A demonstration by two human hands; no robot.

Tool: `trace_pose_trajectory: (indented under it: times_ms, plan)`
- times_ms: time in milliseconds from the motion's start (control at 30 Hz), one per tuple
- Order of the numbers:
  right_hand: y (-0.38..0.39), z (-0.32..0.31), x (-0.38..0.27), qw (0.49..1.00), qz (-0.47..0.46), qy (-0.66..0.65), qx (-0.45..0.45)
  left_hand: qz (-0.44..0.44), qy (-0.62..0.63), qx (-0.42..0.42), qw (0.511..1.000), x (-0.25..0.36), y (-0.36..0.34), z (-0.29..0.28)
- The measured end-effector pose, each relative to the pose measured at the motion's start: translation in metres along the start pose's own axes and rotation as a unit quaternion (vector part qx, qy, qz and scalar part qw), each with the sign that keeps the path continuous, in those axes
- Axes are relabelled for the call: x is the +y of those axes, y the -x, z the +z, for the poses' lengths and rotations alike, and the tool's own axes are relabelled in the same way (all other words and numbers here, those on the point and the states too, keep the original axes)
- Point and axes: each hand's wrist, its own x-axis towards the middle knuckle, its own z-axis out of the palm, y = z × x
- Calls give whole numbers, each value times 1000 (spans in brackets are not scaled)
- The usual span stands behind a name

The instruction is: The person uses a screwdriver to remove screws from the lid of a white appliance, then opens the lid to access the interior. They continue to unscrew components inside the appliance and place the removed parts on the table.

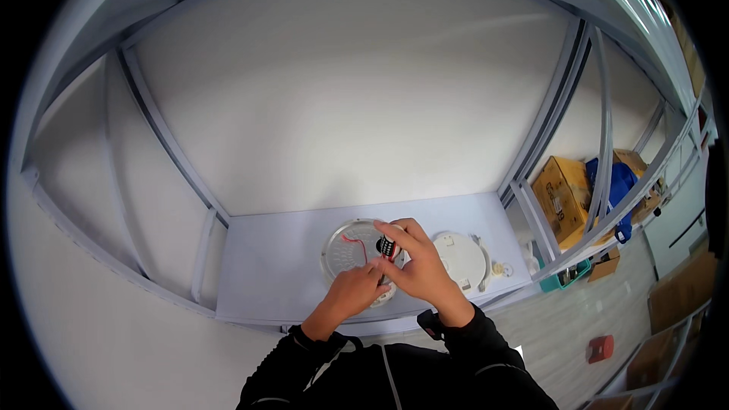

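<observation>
Low centre of frame, on the pale workbench (288,258): right hand (421,266) pinches a small black-and-red component (388,247) over the round metal base plate (351,252); left hand (357,288) curls at its lower edge, grasp unclear. White dome cover (462,258) lies just right. Best steady the plate, keep the red wire (355,243) slack.
</observation>
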Motion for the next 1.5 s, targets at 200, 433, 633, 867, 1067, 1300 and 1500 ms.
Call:
trace_pose_trajectory:
  times_ms: [200,433,633,867,1067,1300,1500]
  plan:
    - [2,13,0,983,61,-147,90,44,-33,73,996,-5,3,14]
    - [-8,4,-11,996,-32,-26,77,-7,-4,49,999,-4,0,18]
    - [-10,8,-13,991,7,-86,98,11,4,104,994,-4,3,16]
    - [-6,9,2,988,-12,-75,135,-24,62,127,990,-8,1,17]
    - [-3,14,13,973,3,-104,206,-43,86,143,985,-9,1,19]
    - [-1,14,17,959,-15,-67,275,-26,85,160,983,-8,2,22]
    - [1,11,12,954,-29,-80,287,22,119,146,982,-4,13,10]
